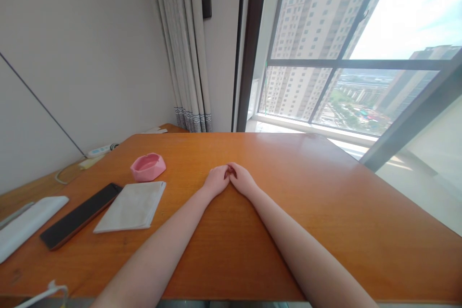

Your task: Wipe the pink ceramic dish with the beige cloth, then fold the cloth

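My left hand (pixel 216 180) rests on the wooden table (pixel 231 250) near its middle, its fingers curled in. Against it lies my right hand (pixel 242 179), also curled, and the fingertips of both meet at the centre. No object shows in either hand, though the inside of the fingers is partly hidden. To the left of my hands sit a pink faceted ashtray-like bowl (pixel 148 167) and a flat, whitish folded sheet or cloth (pixel 132 206). Neither is touched.
A long black phone-like slab (pixel 81 216) lies beyond the folded sheet, with a white flat object (pixel 31 221) at far left. A white cable (pixel 46 292) crosses the near left edge. A power strip (pixel 99 150) lies by the wall. A large window (pixel 346 65) stands right.
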`<act>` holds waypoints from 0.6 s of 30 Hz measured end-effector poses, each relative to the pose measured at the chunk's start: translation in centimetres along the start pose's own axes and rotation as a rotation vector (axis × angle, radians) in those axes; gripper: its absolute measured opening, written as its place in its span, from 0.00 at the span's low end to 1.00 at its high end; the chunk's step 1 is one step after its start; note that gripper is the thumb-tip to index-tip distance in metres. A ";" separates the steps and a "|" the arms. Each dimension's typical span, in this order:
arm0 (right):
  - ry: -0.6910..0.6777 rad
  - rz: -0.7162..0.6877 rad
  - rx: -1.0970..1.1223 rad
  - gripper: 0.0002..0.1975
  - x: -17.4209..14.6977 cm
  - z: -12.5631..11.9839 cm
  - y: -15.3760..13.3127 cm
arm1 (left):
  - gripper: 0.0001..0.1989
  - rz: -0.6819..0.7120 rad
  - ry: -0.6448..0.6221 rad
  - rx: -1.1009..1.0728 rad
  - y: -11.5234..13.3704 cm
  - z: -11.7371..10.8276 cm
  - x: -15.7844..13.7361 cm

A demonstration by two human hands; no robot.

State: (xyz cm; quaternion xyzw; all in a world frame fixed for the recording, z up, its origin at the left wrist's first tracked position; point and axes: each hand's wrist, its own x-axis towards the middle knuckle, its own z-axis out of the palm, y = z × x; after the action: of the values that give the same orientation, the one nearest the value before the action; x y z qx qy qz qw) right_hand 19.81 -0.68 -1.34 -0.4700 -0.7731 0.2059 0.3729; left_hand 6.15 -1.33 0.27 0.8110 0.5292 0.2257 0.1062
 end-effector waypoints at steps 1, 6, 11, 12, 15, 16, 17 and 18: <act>-0.007 0.001 -0.030 0.17 0.0 -0.1 -0.2 | 0.07 0.012 -0.001 -0.002 0.0 0.0 0.1; -0.020 0.008 -0.084 0.09 0.2 -0.2 -0.3 | 0.06 0.073 -0.015 -0.019 -0.1 0.3 0.1; -0.021 0.009 -0.086 0.07 0.2 -0.2 0.0 | 0.06 0.105 -0.020 -0.020 -0.1 0.2 0.0; -0.022 0.011 -0.086 0.06 0.2 -0.2 0.1 | 0.06 0.109 -0.024 -0.019 -0.1 0.2 0.0; -0.024 0.020 -0.085 0.07 0.2 -0.2 0.0 | 0.06 0.114 -0.033 -0.013 0.0 0.2 0.0; -0.023 0.021 -0.084 0.07 0.2 -0.2 0.0 | 0.06 0.113 -0.034 -0.010 0.1 0.2 -0.1; -0.022 0.022 -0.084 0.08 0.2 -0.2 0.0 | 0.07 0.111 -0.034 -0.007 0.1 0.2 -0.1; -0.021 0.022 -0.084 0.08 0.2 -0.2 0.0 | 0.07 0.108 -0.033 -0.003 0.1 0.2 -0.1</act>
State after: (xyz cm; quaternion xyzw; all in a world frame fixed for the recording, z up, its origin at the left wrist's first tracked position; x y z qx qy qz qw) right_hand 19.89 -0.52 -1.13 -0.4915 -0.7796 0.1823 0.3427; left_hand 6.33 -1.47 0.11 0.8419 0.4824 0.2183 0.1038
